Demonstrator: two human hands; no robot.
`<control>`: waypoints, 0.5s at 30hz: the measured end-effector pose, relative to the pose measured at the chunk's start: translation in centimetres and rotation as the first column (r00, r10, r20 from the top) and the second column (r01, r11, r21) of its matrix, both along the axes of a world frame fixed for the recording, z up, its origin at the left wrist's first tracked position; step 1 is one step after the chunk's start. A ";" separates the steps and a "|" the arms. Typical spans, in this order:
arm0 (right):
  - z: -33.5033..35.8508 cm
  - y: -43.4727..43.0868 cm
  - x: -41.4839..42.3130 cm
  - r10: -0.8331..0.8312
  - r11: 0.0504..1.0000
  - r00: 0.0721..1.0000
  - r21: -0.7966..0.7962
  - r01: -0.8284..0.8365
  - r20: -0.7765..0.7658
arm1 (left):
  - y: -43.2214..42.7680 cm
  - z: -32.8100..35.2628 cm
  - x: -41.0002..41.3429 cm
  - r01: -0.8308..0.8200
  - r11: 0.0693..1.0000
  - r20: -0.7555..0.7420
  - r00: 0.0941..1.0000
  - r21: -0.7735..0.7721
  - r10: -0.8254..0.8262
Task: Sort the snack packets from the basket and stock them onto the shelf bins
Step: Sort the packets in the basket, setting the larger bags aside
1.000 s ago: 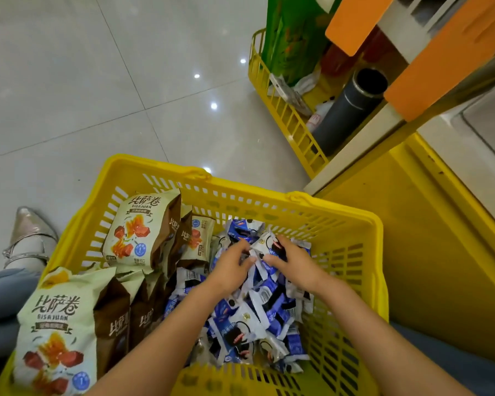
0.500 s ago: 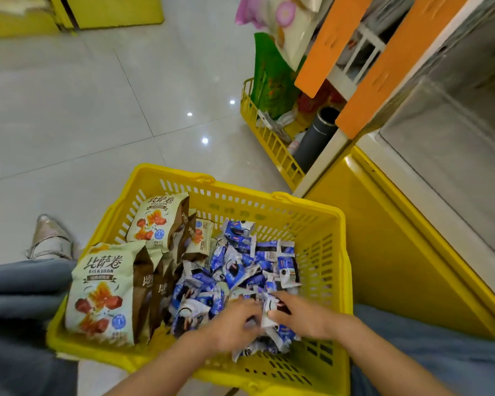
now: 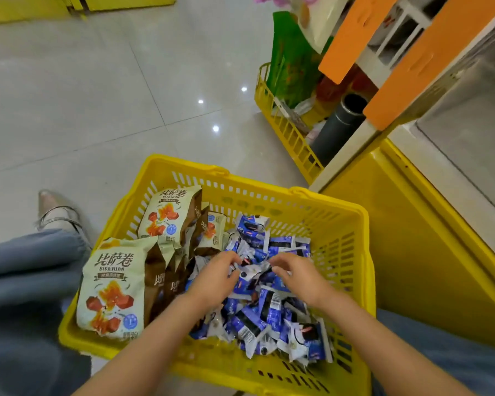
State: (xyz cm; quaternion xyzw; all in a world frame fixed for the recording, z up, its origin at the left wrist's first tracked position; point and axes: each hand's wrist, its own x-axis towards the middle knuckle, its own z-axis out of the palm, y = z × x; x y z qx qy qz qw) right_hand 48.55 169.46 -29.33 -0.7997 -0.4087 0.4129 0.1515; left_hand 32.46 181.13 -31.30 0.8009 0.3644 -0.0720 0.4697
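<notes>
The yellow basket (image 3: 367, 267) stands on the floor. Cream snack bags (image 3: 112, 284) fill its left side, and small blue packets (image 3: 269, 315) heap in its right half. Over the heap's middle, the left hand (image 3: 215, 278) and right hand (image 3: 300, 277) each pinch blue packets with curled fingers.

Access from above: I see the basket (image 3: 297, 192) open-topped | left half blocked by upright cream bags (image 3: 112, 284) | right half heaped with loose blue packets (image 3: 269, 315) | yellow cabinet (image 3: 412, 252) close beside its right wall | bare floor (image 3: 83, 110) open ahead-left.
</notes>
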 end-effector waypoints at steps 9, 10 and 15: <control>-6.5 3.3 -2.8 0.254 0.964 0.964 -0.062 -0.259 -0.078 | 0.8 -4.1 -1.0 0.375 0.915 -0.474 0.839 0.151 -0.266; -6.8 3.2 -2.8 0.351 0.935 0.936 -0.061 -0.350 0.007 | 0.6 -4.2 -0.9 0.394 0.908 -0.493 0.823 0.139 -0.282; -7.4 3.3 -3.0 0.462 0.886 0.864 -0.071 -0.458 0.197 | 0.7 -3.9 -0.4 0.389 0.914 -0.559 0.787 0.120 -0.261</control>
